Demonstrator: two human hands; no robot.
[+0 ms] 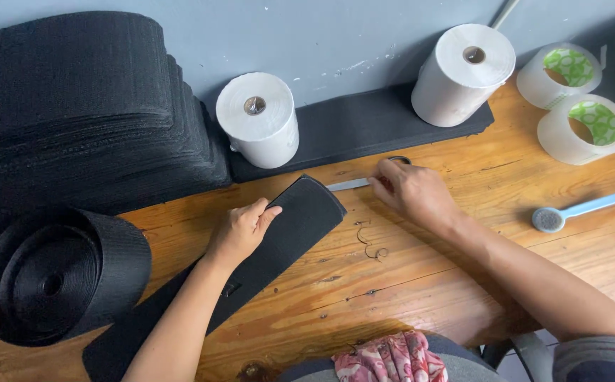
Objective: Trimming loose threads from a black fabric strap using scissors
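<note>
Left hand point(240, 230) pressed on the folded end of a wide black elastic band point(290, 223), fingers curled over the fold and gripping it against the wooden surface point(463, 283). Band stretched diagonally from that fold toward the near left edge of the surface, lying flat. Right hand point(410, 191) just right of the fold, closed around a pair of scissors point(364, 182), fingers through the dark handle loops, pale blade pointing left toward the band's folded end, close to it but not touching.

Likely soft, limp and light, that band; prone to springing open at the fold unless pinned. Best held right at the fold, thumb beneath and fingers on top, as now. Woven face probably grippy rather than slippery.

Left of the band, a big roll of the same black webbing point(56, 279) standing on its edge. Behind the band, against the grey wall, a tall stack of cut black pieces point(81, 106). Beyond the fold, two white paper rolls point(258, 120) point(463, 74) upright, the farther one standing on a dark foam strip point(350, 127). Well to the right of the band, two clear tape rolls point(583, 113) with green-patterned cores, and a small pale blue brush point(576, 211) lying flat. Just right of the band, a few thread scraps point(371, 244) on the bare wood. Near edge of the surface: a red patterned cloth point(392, 357) on the lap.
</note>
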